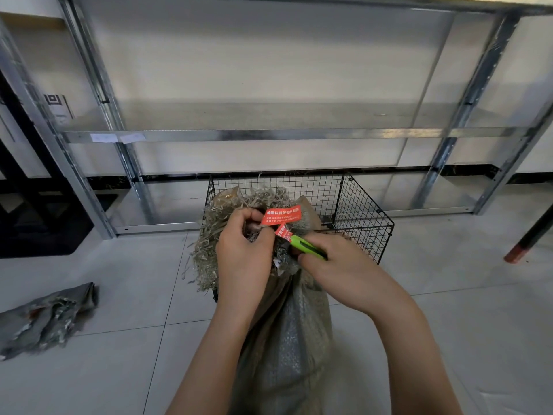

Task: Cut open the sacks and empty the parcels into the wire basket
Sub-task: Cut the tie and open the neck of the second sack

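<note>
A grey woven sack stands upright on the floor between my arms, its frayed mouth bunched at the top and sealed with a red tag. My left hand grips the bunched neck just left of the tag. My right hand holds a green utility knife, its tip pointing up-left at the neck under the tag. Right behind the sack sits the black wire basket, whose inside is mostly hidden by the sack.
A crumpled grey sack lies flat on the tiled floor at the left. Metal shelving spans the wall behind the basket. A dark table leg with a red foot stands at the right, and black furniture sits at the far left.
</note>
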